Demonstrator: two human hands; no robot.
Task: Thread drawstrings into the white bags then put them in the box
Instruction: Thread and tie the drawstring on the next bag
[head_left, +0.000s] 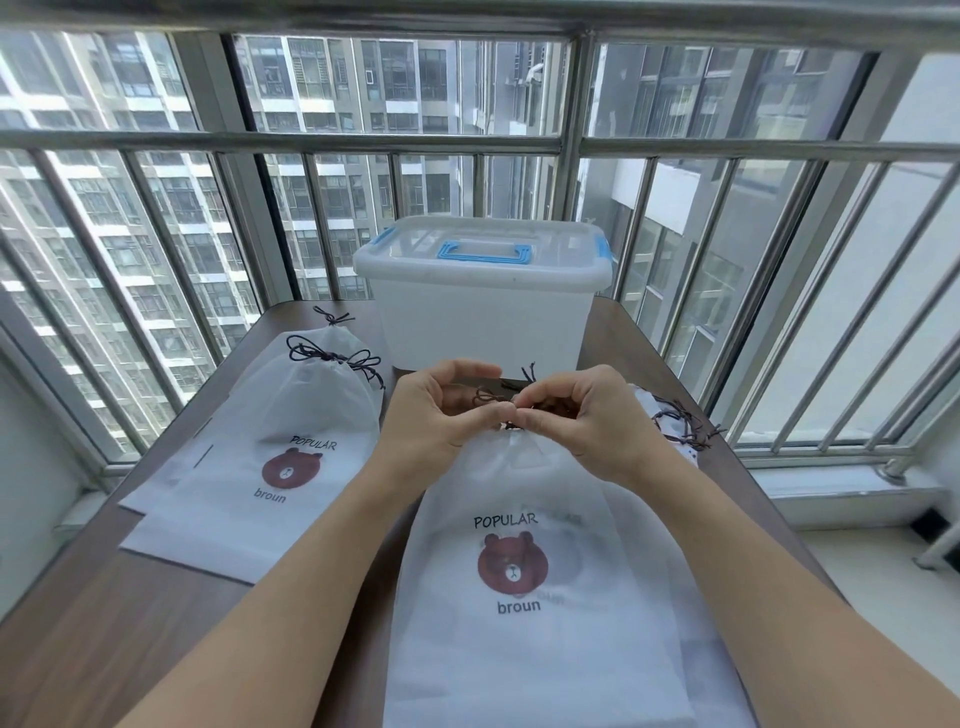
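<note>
A white bag (524, 613) with a brown bear print lies in front of me, its gathered top under my hands. My left hand (436, 415) and my right hand (587, 421) meet above that top, fingertips pinching a dark brown drawstring (488, 399) between them. A short end of the cord sticks up behind my right fingers. To the left lies a pile of white bags (260, 467) with dark drawstrings tied at their tops. The translucent box (480, 317) with a blue handle stands behind my hands, its lid on.
More white bag material with loose dark drawstrings (680, 421) lies at the right, partly behind my right hand. The brown table (104, 623) ends near a metal railing (311, 140) and windows on the far side and both sides.
</note>
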